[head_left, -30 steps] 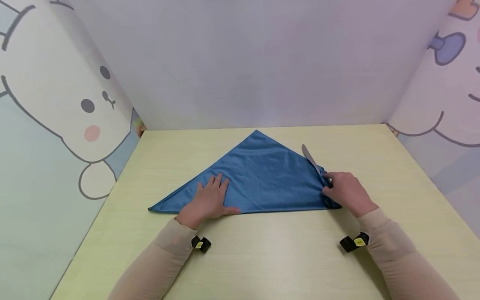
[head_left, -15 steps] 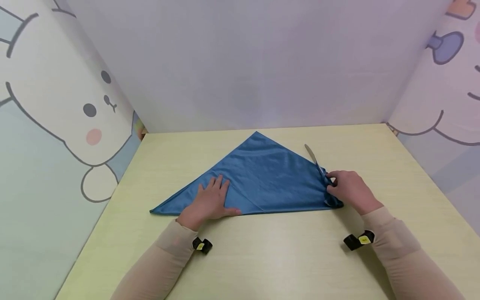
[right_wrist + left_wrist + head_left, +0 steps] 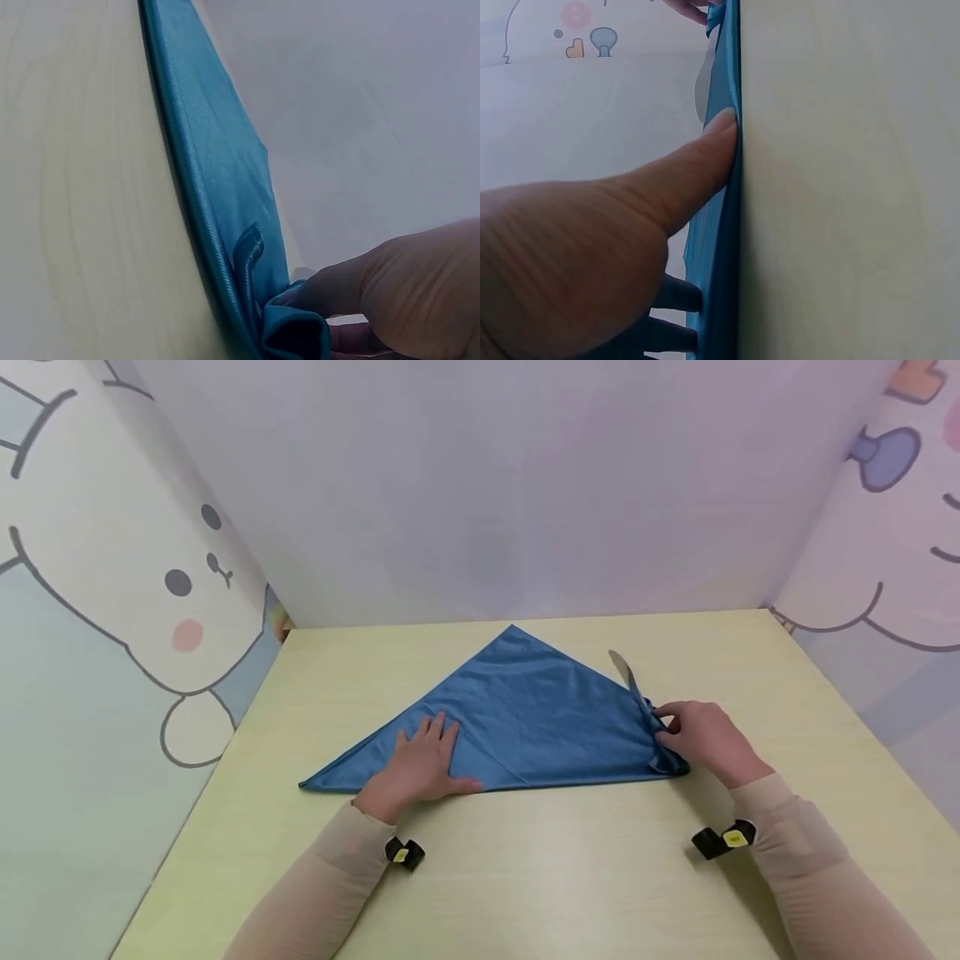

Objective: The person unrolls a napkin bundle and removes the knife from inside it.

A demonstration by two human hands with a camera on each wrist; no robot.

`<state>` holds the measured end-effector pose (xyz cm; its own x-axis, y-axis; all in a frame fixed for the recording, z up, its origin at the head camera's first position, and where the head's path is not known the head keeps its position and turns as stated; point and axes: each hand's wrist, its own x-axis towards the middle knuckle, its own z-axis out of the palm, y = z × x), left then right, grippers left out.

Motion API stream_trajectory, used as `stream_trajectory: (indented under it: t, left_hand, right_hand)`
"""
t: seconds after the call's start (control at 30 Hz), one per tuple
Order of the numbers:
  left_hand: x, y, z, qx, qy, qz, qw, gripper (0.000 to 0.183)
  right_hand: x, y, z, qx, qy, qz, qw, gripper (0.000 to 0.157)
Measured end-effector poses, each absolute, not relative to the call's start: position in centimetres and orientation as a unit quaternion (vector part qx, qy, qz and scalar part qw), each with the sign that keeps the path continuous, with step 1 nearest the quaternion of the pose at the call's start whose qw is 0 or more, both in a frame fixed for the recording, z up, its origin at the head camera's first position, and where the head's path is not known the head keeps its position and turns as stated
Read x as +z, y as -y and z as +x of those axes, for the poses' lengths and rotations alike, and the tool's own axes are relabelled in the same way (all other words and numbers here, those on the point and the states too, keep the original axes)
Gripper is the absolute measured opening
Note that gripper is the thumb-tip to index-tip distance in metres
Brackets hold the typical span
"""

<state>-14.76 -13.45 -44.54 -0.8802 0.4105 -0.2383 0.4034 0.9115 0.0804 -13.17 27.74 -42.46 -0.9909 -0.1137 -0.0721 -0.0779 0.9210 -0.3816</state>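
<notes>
A blue satin cloth napkin (image 3: 525, 710), folded into a triangle, lies with its long edge toward me. My left hand (image 3: 423, 762) rests on its left part, fingers spread flat and thumb along the near edge. At the right corner my right hand (image 3: 705, 739) pinches the bunched, turned-over cloth between thumb and fingers. A silver table knife (image 3: 621, 668) sticks out of that bunch, pointing up and away; its other end is hidden in the cloth. In the right wrist view the curled cloth end (image 3: 296, 334) shows beside my thumb.
A pale wood table (image 3: 555, 868) lies underneath. Behind it stands a plain pale wall (image 3: 487, 493), with cartoon-printed panels at left and right. Each wrist wears a small black camera (image 3: 405, 853).
My right hand has shifted slightly right with the pinched cloth and the knife, whose tilt has changed a little. The left hand stays in place on the cloth.
</notes>
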Motion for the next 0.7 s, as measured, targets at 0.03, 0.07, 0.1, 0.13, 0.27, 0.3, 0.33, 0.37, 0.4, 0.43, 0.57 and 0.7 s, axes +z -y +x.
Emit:
stream_trajectory:
  t: [0.03,0.07,0.1,0.13,0.27,0.3,0.33,0.37,0.4,0.43,0.57,0.7]
  left_hand:
    - [-44.5,13.5,-14.8,0.014,-0.97,0.209,0.126,0.11]
    - [-44.5,13.5,-14.8,0.014,-0.97,0.209,0.125,0.11]
    - [-44.5,13.6,-14.8,0.013,-0.97,0.208,0.123,0.11]
    - [-44.5,13.6,-14.8,0.013,-0.97,0.208,0.122,0.11]
    - [-44.4,13.7,-14.8,0.018,-0.97,0.209,0.122,0.11]
    - [-44.4,13.7,-14.8,0.018,-0.97,0.21,0.124,0.11]
    - [-44.4,13.7,-14.8,0.018,-0.969,0.21,0.127,0.11]
    - [-44.5,13.6,-14.8,0.019,-0.969,0.209,0.128,0.11]
    - [-44.6,13.6,-14.8,0.018,-0.969,0.209,0.13,0.11]
    - [-44.6,13.6,-14.8,0.017,-0.969,0.209,0.13,0.11]
    - [-44.8,13.4,-14.9,0.014,-0.97,0.207,0.129,0.111]
    - [-44.6,13.4,-14.9,0.013,-0.97,0.208,0.128,0.11]
  right_hand:
    - [-42.5,-27.8,-13.2,-0.195,-0.978,-0.052,0.048,0.041]
    - [-42.5,-27.9,-13.2,-0.199,-0.977,-0.054,0.047,0.041]
    - [-42.5,-28.0,-13.3,-0.202,-0.977,-0.056,0.047,0.04]
    - [-42.6,-28.1,-13.4,-0.205,-0.976,-0.058,0.047,0.04]
    - [-42.9,-28.6,-13.6,-0.215,-0.973,-0.061,0.056,0.039]
    - [-43.0,-28.7,-13.6,-0.215,-0.973,-0.061,0.058,0.039]
    - [-43.0,-28.9,-13.6,-0.216,-0.973,-0.061,0.06,0.039]
    - [-43.0,-29.0,-13.6,-0.217,-0.972,-0.061,0.063,0.039]
    - [-43.1,-29.0,-13.6,-0.219,-0.972,-0.06,0.064,0.038]
    - [-43.1,-29.1,-13.6,-0.219,-0.972,-0.059,0.065,0.038]
    - [-43.1,-29.4,-13.7,-0.226,-0.97,-0.052,0.072,0.039]
    - [-43.1,-29.6,-13.8,-0.237,-0.967,-0.049,0.08,0.041]
